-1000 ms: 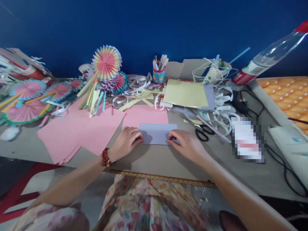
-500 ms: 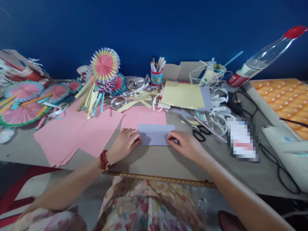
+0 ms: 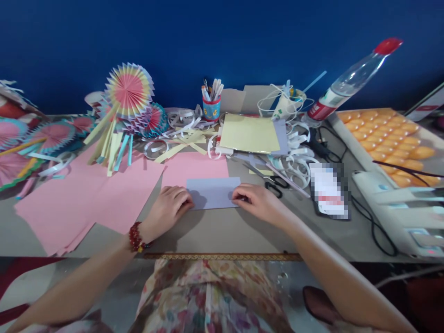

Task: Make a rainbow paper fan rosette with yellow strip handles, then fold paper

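A lavender sheet of paper [image 3: 215, 193], a wide rectangle, lies flat on the grey table in front of me. My left hand [image 3: 170, 207] is closed at its lower left corner, fingers curled and pinching the edge. At the lower right side, my right hand [image 3: 258, 201] pinches the paper between thumb and curled fingers. Just behind it lies a pink sheet [image 3: 197, 165]. Larger pink sheets [image 3: 100, 194] spread out left of my left hand. Scissors with black handles [image 3: 275, 184] rest beyond my right hand.
Folded paper rosettes [image 3: 130, 90] stand at the back left. A pen cup [image 3: 212, 109], yellow paper [image 3: 249, 133] and curled white strips [image 3: 298, 166] sit along the back. To the right are a tilted bottle [image 3: 347, 88], a blurred-out phone [image 3: 328, 192] and a black cable [image 3: 373, 226].
The view has turned slightly right, so everything sits further left in the picture. Both hands keep their places on the lavender paper.
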{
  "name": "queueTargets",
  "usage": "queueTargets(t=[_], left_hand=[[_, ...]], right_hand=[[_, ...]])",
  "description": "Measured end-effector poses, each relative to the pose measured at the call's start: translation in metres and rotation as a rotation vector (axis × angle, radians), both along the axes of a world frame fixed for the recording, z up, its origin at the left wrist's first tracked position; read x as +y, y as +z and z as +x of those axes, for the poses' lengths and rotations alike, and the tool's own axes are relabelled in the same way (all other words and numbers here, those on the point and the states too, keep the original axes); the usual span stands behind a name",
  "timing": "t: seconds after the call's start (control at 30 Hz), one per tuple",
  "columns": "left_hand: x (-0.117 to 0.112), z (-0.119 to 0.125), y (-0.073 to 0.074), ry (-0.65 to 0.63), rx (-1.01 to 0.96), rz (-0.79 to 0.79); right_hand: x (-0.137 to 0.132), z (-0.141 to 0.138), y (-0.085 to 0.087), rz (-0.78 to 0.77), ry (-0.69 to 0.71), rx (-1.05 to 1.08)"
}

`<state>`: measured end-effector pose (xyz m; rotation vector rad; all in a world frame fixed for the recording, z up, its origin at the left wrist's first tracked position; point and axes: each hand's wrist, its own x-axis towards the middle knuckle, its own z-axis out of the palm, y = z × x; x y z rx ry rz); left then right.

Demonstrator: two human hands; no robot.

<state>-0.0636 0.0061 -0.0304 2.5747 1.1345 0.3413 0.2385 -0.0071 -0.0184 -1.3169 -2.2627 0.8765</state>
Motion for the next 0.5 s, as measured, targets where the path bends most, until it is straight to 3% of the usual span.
queueTargets(t=[0.5], left_hand=[[-0.0006, 0.0014, 0.0029, 0.001, 0.009, -0.009]], right_hand=[[-0.0010, 0.0076, -0.0069, 0.133, 0.014, -0.038]])
